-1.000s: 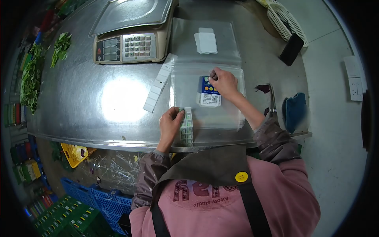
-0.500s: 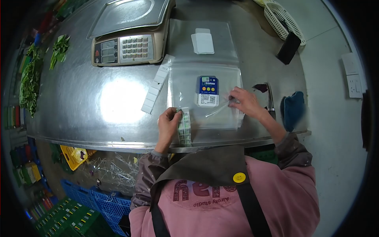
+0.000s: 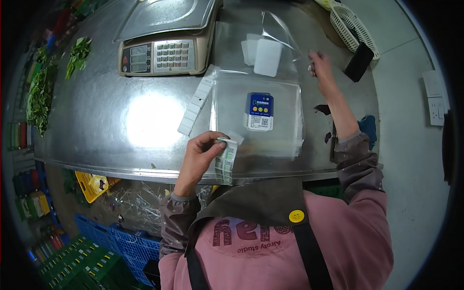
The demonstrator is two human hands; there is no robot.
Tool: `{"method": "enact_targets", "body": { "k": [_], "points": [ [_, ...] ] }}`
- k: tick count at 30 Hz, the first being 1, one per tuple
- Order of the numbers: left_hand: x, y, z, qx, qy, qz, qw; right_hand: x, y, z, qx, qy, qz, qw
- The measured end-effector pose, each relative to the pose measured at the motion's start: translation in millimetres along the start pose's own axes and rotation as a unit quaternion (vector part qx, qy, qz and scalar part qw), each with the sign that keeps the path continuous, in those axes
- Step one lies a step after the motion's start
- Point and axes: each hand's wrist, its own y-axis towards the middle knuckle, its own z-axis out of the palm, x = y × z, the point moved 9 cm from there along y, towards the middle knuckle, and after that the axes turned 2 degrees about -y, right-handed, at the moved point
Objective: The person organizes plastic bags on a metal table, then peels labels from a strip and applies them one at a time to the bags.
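Observation:
My left hand (image 3: 203,151) pinches a strip of small green-and-white stickers (image 3: 225,162) that hangs over the front edge of the steel table. Beside it lies a stack of clear plastic bags (image 3: 285,137), and a blue-and-white printed card (image 3: 260,112) shows through the top one. Farther back, a turned-over bag (image 3: 278,31) has a lifted, creased corner, with white cards (image 3: 267,58) showing at it. To the right of that bag, my right hand (image 3: 321,70) is raised, its fingers loosely curled and apart, and no bag is in its grasp.
A weighing scale (image 3: 162,55) stands at the back left, with a white label strip (image 3: 197,104) near it. Leafy greens (image 3: 41,99) lie at the left. A black phone-like object (image 3: 358,63), a white basket (image 3: 349,24) and a blue cloth (image 3: 368,130) are at the right.
My right hand has moved up and away from the stack. A bag with a card has been turned over to the back. My left hand has tilted the sticker strip slightly.

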Motion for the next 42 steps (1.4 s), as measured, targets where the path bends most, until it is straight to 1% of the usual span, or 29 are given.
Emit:
{"method": "enact_targets", "body": {
  "k": [1,2,4,6,7,8,10,11,13,14,17,19,20,21,23,25,27,29,30,32,33,34,35,36,37,38,39,42],
  "points": [
    [-1,2,4,0.000,-0.001,0.001,1.000,11,-1,-16,-0.116,0.046,-0.045,0.991],
    [-1,3,8,-0.004,0.012,0.003,1.000,15,-5,-13,-0.115,0.045,-0.046,0.991],
    [-3,5,11,-0.009,0.038,0.005,0.999,47,-30,-1,-0.110,0.017,-0.164,0.980],
    [-3,8,13,-0.012,0.038,0.006,0.999,62,-74,50,0.057,-0.036,-0.194,0.979],
    [-4,9,15,-0.012,0.039,0.009,0.999,60,-98,78,0.145,-0.049,-0.210,0.966],
    [0,10,16,-0.009,0.041,0.007,0.999,57,-122,104,0.232,-0.062,-0.224,0.945],
    [2,13,12,-0.031,0.036,0.044,0.998,68,-168,136,0.333,-0.102,-0.265,0.899],
    [1,13,14,-0.030,0.037,0.044,0.998,72,-178,139,0.331,-0.102,-0.265,0.900],
    [-1,12,16,-0.038,0.017,0.039,0.998,78,-194,146,0.312,-0.219,-0.309,0.871],
    [-1,12,17,-0.040,0.016,0.040,0.998,80,-195,147,0.298,-0.208,-0.325,0.873],
    [1,11,16,-0.053,0.021,0.052,0.997,79,-200,150,0.307,-0.231,-0.334,0.861],
    [-2,11,18,-0.053,0.077,0.067,0.993,82,-201,150,0.307,-0.235,-0.338,0.858],
    [0,10,18,-0.053,0.077,0.067,0.993,82,-202,149,0.307,-0.237,-0.342,0.856],
    [4,10,20,-0.041,0.085,0.058,0.994,81,-204,149,0.307,-0.237,-0.342,0.856],
    [13,11,20,-0.028,0.094,0.049,0.994,83,-211,146,0.281,-0.254,-0.386,0.841],
    [27,12,21,0.000,0.160,0.016,0.987,80,-216,144,0.280,-0.271,-0.390,0.834],
    [23,11,24,-0.015,0.150,0.014,0.988,76,-218,142,0.279,-0.289,-0.392,0.827],
    [22,11,24,-0.017,0.246,-0.046,0.968,70,-215,137,0.269,-0.248,-0.375,0.852],
    [23,12,24,-0.017,0.245,-0.046,0.968,66,-212,137,0.269,-0.248,-0.374,0.852],
    [24,14,16,-0.063,0.260,-0.029,0.963,53,-188,123,0.222,-0.188,-0.315,0.904],
    [27,14,14,-0.063,0.259,-0.030,0.963,48,-179,123,0.222,-0.188,-0.314,0.904],
    [29,15,8,-0.077,0.264,-0.026,0.961,28,-154,112,0.198,-0.070,-0.184,0.960],
    [29,15,3,-0.092,0.269,-0.022,0.959,5,-135,104,0.167,0.050,-0.049,0.983],
    [33,15,1,-0.095,0.233,-0.029,0.967,3,-125,103,0.167,0.050,-0.049,0.983],
    [36,15,-1,-0.094,0.234,-0.029,0.967,-9,-113,98,0.141,0.049,0.002,0.989],
    [45,15,-4,-0.099,0.177,-0.044,0.978,-21,-106,94,0.114,0.049,0.054,0.991],
    [54,16,-8,-0.104,0.119,-0.059,0.986,-25,-103,97,0.113,0.049,0.054,0.991],
    [69,19,-19,-0.116,0.103,-0.048,0.987,-44,-95,108,0.105,0.026,0.058,0.993]
  ]
}}
